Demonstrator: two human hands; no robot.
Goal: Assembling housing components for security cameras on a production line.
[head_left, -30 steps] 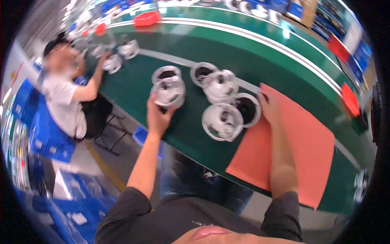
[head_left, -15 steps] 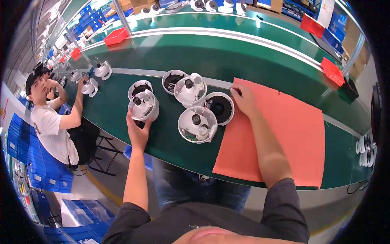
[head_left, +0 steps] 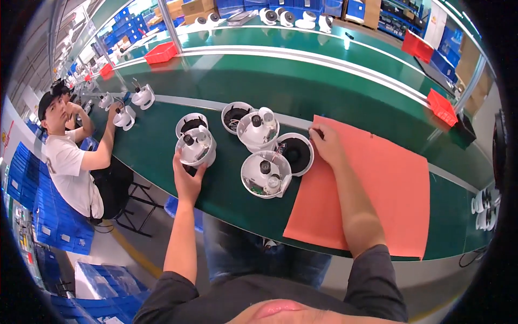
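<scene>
My left hand (head_left: 189, 181) is closed around the lower side of a white round camera housing (head_left: 195, 146), with a black lens and white parts inside. Behind that housing stands an open white shell with a black inner ring (head_left: 191, 125). My right hand (head_left: 327, 144) rests at the upper left corner of an orange-red sheet (head_left: 372, 189), fingers curled; what lies between them, if anything, is hidden. Between my hands are two more camera housings, one farther back (head_left: 258, 129) and one nearer (head_left: 265, 174). A white shell with a black interior (head_left: 297, 154) touches the nearer one.
A co-worker (head_left: 75, 156) sits at the left, one hand near a white camera unit (head_left: 125, 117). Red trays (head_left: 161, 52) stand beyond the green bench (head_left: 221, 200). More white units (head_left: 484, 210) sit at the right end. Blue bins (head_left: 63, 216) are stacked at the left.
The whole view has shifted slightly, with the bench things appearing a little lower and to the right. Both my hands keep their places against the housing and the sheet.
</scene>
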